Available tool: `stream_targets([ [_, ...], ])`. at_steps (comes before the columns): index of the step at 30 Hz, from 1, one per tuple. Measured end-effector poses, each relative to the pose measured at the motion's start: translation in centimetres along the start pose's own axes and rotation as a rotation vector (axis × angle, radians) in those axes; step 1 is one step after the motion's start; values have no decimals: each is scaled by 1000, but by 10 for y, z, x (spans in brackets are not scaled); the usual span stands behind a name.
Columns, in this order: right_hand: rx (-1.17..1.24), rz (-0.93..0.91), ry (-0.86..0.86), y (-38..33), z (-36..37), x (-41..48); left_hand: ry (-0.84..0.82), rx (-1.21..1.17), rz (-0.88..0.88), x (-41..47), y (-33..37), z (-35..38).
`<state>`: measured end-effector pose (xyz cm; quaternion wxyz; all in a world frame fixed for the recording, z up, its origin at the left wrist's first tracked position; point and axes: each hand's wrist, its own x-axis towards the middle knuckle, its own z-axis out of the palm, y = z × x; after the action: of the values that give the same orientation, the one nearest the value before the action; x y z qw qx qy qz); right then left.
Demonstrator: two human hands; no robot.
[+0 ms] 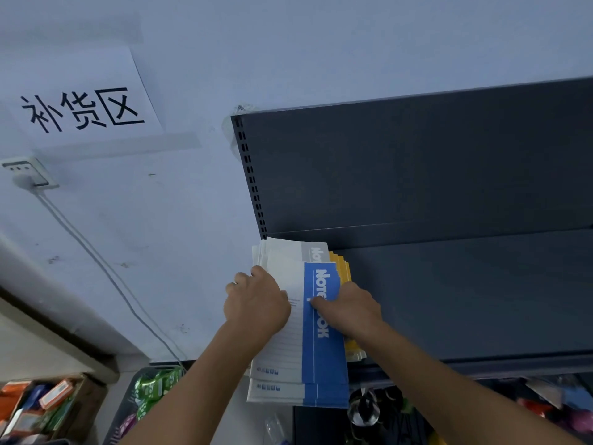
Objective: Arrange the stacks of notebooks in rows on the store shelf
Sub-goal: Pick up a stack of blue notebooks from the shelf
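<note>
My left grip, a bare hand, closes over the left edge of the stack of notebooks, fingers curled down round that edge. My right grip pinches the stack's right edge. Its thumb lies flat on the blue band of the top notebook, across the printed word NOTEBOOK. The other fingers tuck round the side, out of my sight.

The stack is uneven. Its top notebook is white on the left and blue on the right, and a like cover shows beneath it at the near end. A grey-banded notebook pokes out at the far end. Yellow notebooks fan out along the far right side.

The stack lies at the left end of the dark grey shelf, its near end jutting past the front lip. Behind the stack stands the dark back panel. A slotted upright rises from the stack's far left corner.

Left of the stack is a pale wall. Up and left of the stack hangs a paper sign with three black characters. Lower is a white socket, whose cable slants down toward the stack's near left. Below and left of the stack are a basket of green packets and, further left, a cardboard box of orange packets. Below and right of the stack, goods lie in shadow, too dim to name.
</note>
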<state>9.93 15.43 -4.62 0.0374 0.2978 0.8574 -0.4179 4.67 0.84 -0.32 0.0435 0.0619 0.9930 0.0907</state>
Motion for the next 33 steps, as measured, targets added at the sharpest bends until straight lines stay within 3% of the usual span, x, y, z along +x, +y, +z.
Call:
stream_targets([
  [3,84,-6,-3,-1,-1,-2,47,-47,65,-3,2,-3],
  [7,376,30,-3,-7,-7,-2,51,-327,155,0,4,-13],
  [11,565,-10,-2,-12,-20,-2,166,-498,210,6,17,-27],
  [13,606,-35,9,-12,-34,-1,104,-660,216,10,30,-31],
  [15,567,-55,54,-7,-52,0,2,-753,223,13,45,-31],
  [18,462,-64,186,8,-80,0,-79,-668,241,14,73,-19],
  [23,253,4,415,51,-127,-11,-42,-424,401,0,136,11],
  [33,-248,201,645,170,-236,-39,-79,-367,756,-66,293,46],
])
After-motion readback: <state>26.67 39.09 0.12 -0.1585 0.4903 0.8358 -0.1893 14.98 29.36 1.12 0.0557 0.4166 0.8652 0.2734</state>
